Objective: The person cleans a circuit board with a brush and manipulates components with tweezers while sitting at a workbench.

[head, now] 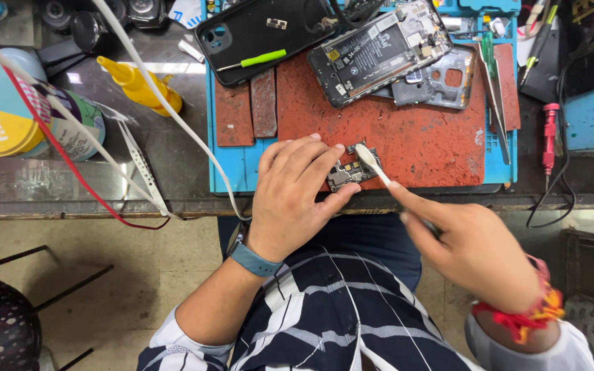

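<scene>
My left hand (290, 192) presses a small circuit board (349, 172) down on the red work mat (407, 137), fingers and thumb at its edges. My right hand (472, 251) holds a white brush (372, 163) whose head rests on the board's top. Behind them lie an opened phone (379, 51) showing its battery and boards, a black phone back cover (259, 34) with a green-handled tool (256, 60) on it, and a grey phone frame (445, 82).
A yellow squeeze bottle (139, 86) and a round can (8, 103) stand at the left. White and red cables (139, 89) cross the dark bench. Tweezers (496, 96) and a red screwdriver (550, 137) lie at the right. A stool (1, 323) stands below left.
</scene>
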